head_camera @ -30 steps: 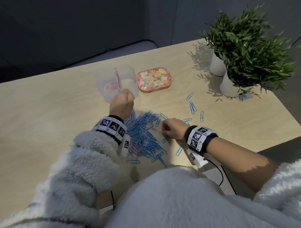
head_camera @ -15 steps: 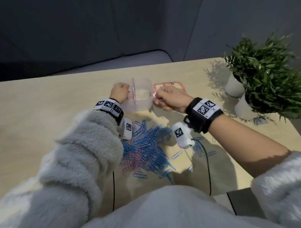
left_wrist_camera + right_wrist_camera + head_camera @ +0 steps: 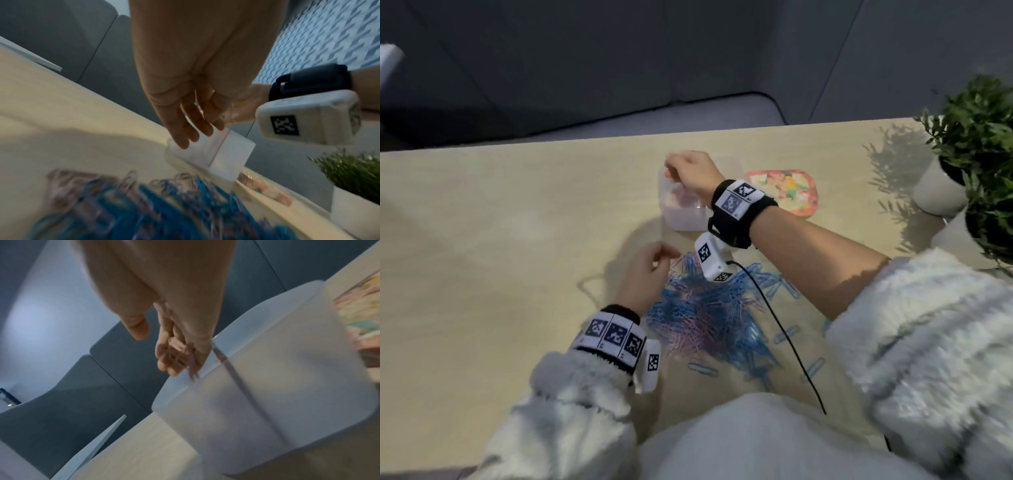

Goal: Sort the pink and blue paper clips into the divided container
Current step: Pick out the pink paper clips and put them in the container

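While my right hand (image 3: 690, 171) hangs over the left compartment of the translucent white plastic divided container (image 3: 681, 219), its fingers (image 3: 174, 353) curl loosely downward around what look like pink paper clips (image 3: 179, 346) at their tips, just above the rim; the blur keeps me from saying how firm that hold is. Pink shows through the wall of that left compartment. My left hand (image 3: 643, 274) hovers nearer to me, at the far left edge of the mixed heap of blue and pink wire paper clips (image 3: 709, 315), with fingers (image 3: 185, 123) straight and relaxed and nothing in them. That heap lies on the pale wooden bench (image 3: 482, 257) between my two forearms, just on my side of the container, and a few stray blue clips (image 3: 786, 334) lie apart to its right. Beside the container on its right sits a flat pink tin with a floral lid (image 3: 791, 192). Two green potted plants in white pots (image 3: 962, 164) stand at the bench's far right corner.
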Demonstrator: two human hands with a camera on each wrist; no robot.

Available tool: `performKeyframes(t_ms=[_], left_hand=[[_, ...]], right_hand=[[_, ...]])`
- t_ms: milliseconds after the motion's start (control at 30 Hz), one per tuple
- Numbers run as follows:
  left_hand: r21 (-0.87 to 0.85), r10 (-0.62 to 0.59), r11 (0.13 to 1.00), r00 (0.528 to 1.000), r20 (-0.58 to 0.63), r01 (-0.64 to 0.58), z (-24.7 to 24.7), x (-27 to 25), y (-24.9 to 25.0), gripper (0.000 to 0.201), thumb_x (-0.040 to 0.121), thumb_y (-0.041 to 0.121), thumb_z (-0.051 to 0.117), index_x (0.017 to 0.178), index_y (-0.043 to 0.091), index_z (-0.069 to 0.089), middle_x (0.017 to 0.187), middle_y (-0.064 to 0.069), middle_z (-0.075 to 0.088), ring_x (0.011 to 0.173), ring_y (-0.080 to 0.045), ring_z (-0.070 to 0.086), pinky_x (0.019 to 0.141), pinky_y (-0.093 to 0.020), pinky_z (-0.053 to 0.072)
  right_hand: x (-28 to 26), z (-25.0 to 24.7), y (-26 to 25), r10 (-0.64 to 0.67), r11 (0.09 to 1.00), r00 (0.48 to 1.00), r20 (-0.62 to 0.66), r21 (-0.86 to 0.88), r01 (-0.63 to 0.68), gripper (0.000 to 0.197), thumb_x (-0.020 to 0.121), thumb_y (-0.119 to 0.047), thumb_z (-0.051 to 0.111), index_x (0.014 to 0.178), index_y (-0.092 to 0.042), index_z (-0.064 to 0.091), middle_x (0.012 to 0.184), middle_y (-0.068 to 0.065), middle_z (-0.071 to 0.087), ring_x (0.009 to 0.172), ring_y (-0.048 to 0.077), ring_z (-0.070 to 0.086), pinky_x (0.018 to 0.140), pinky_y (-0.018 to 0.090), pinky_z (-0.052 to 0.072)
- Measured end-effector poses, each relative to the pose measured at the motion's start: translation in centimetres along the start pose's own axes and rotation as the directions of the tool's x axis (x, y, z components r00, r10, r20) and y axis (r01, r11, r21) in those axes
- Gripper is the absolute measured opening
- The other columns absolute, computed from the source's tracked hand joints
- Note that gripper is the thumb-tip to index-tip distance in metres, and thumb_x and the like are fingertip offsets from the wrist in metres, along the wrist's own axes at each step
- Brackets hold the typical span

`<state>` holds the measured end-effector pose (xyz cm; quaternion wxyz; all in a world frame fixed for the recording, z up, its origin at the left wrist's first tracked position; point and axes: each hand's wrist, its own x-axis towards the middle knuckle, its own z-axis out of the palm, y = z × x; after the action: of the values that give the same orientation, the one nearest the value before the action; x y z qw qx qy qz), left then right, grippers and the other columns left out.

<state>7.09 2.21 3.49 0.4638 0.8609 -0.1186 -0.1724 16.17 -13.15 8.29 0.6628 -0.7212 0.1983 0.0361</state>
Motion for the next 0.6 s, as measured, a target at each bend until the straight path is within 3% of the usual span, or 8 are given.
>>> performKeyframes(t_ms=[100, 167, 233, 333, 400, 467, 533, 600], left_hand=[[0.112, -0.023, 0.994, 0.992, 0.126, 0.009, 1.0, -1.2, -0.6, 0.019, 0.092, 0.007, 0.043, 0.095, 0.013, 0.062, 0.096, 0.001, 0.061, 0.094, -0.015, 0.057, 0.081, -0.026, 0.042], [0.204, 0.019, 0.977, 0.982, 0.186, -0.057, 1.7, -1.6, -0.5, 0.019, 0.091, 0.007, 0.046, 0.096, 0.011, 0.063, 0.097, -0.002, 0.061, 0.094, -0.018, 0.057, 0.081, -0.026, 0.042], [0.28, 0.073, 0.95, 0.971, 0.229, -0.137, 2.3, -1.8, -0.3, 0.017, 0.091, 0.008, 0.049, 0.097, 0.011, 0.064, 0.101, -0.005, 0.064, 0.095, -0.017, 0.056, 0.082, -0.025, 0.042], [0.361, 0.118, 0.907, 0.954, 0.275, -0.216, 3.0, -1.9, -0.7, 0.015, 0.09, 0.012, 0.052, 0.095, 0.014, 0.066, 0.103, -0.005, 0.064, 0.098, -0.021, 0.056, 0.087, -0.034, 0.046], [0.391, 0.147, 0.878, 0.933, 0.329, -0.276, 3.5, -2.0, -1.0, 0.014, 0.089, 0.015, 0.054, 0.096, 0.016, 0.066, 0.102, -0.004, 0.063, 0.099, -0.023, 0.054, 0.089, -0.04, 0.046], [0.415, 0.192, 0.839, 0.905, 0.38, -0.352, 4.3, -2.2, -0.8, 0.015, 0.089, 0.02, 0.056, 0.099, 0.016, 0.066, 0.099, -0.005, 0.061, 0.097, -0.024, 0.052, 0.088, -0.038, 0.044], [0.422, 0.245, 0.803, 0.879, 0.409, -0.421, 5.4, -2.3, -0.2, 0.019, 0.09, 0.027, 0.056, 0.102, 0.017, 0.065, 0.099, -0.005, 0.059, 0.098, -0.024, 0.05, 0.088, -0.034, 0.04], [0.429, 0.281, 0.773, 0.859, 0.429, -0.467, 6.5, -2.4, 0.5, 0.023, 0.088, 0.031, 0.057, 0.105, 0.018, 0.065, 0.102, -0.006, 0.059, 0.101, -0.024, 0.049, 0.089, -0.034, 0.038]], right_hand=[[-0.6, -1.1, -0.2, 0.113, 0.993, 0.991, 0.073, 0.018, -0.115, 0.034, 0.096, -0.033, 0.039, 0.095, -0.01, 0.064, 0.124, 0.013, 0.061, 0.105, 0.033, 0.055, 0.101, 0.052, 0.043], [-1.7, -2.4, -0.8, 0.056, 0.997, 0.997, 0.054, 0.055, -0.059, 0.037, 0.097, -0.031, 0.036, 0.106, -0.009, 0.063, 0.125, 0.006, 0.06, 0.119, 0.035, 0.051, 0.106, 0.051, 0.038], [-3.4, -4.2, -1.3, -0.039, 0.99, 0.999, -0.02, 0.132, 0.042, 0.028, 0.095, -0.019, 0.039, 0.096, -0.008, 0.065, 0.108, 0.008, 0.064, 0.101, 0.024, 0.056, 0.092, 0.035, 0.044], [-6.6, -7.5, 0.1, -0.074, 0.982, 0.995, -0.068, 0.169, 0.085, 0.024, 0.092, -0.007, 0.043, 0.077, -0.008, 0.062, 0.08, 0.011, 0.062, 0.07, 0.018, 0.055, 0.062, 0.025, 0.046], [-8.7, -9.9, 2.8, -0.027, 1.0, 0.999, -0.019, 0.014, 0.027, 0.025, 0.093, -0.005, 0.042, 0.077, -0.006, 0.061, 0.073, 0.008, 0.06, 0.056, 0.011, 0.055, 0.053, 0.021, 0.044], [-10.7, -11.8, 6.5, 0.0, 0.952, 0.999, 0.052, -0.305, 0.016, 0.02, 0.092, -0.005, 0.047, 0.086, 0.001, 0.065, 0.077, 0.01, 0.064, 0.051, 0.001, 0.054, 0.051, 0.016, 0.043], [-12.3, -13.0, 9.9, 0.04, 0.801, 0.993, 0.113, -0.597, 0.035, 0.015, 0.086, -0.005, 0.054, 0.088, -0.002, 0.069, 0.082, 0.012, 0.069, 0.062, 0.005, 0.057, 0.062, 0.019, 0.044], [-13.8, -13.0, 12.1, 0.107, 0.657, 0.982, 0.157, -0.752, 0.049, 0.011, 0.08, -0.009, 0.06, 0.084, -0.01, 0.07, 0.076, 0.006, 0.067, 0.071, 0.015, 0.057, 0.069, 0.024, 0.043]])
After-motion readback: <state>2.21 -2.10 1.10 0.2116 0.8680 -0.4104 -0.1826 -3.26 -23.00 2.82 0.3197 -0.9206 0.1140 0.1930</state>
